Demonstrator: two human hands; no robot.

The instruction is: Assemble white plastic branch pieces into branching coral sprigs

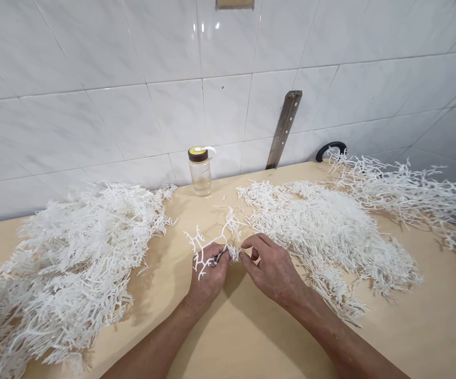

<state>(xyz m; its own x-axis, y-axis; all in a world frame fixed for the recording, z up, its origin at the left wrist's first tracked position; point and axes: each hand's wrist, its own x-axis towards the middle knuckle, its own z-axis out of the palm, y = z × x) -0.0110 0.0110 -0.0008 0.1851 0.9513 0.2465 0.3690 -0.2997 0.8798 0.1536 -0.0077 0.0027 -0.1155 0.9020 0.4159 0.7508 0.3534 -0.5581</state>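
My left hand [209, 271] is closed around a white branched plastic piece [225, 234], whose twigs spread out above and to the left of the fingers. A small grey metal item [218, 258] shows at the fingers of this hand; its shape is mostly hidden. Small white sprigs [234, 252] stick out between the two hands. My right hand [269, 263] is just right of these sprigs, thumb and forefinger bent towards them with a small gap between the tips. Whether those fingertips hold a sprig is too small to tell.
Heaps of white sprigs lie on the left [89, 252] and right [326, 231] of the wooden table [228, 337]. Longer white branches [405, 189] lie at back right. A lidded bottle [201, 173] and a metal strip [284, 129] stand by the tiled wall.
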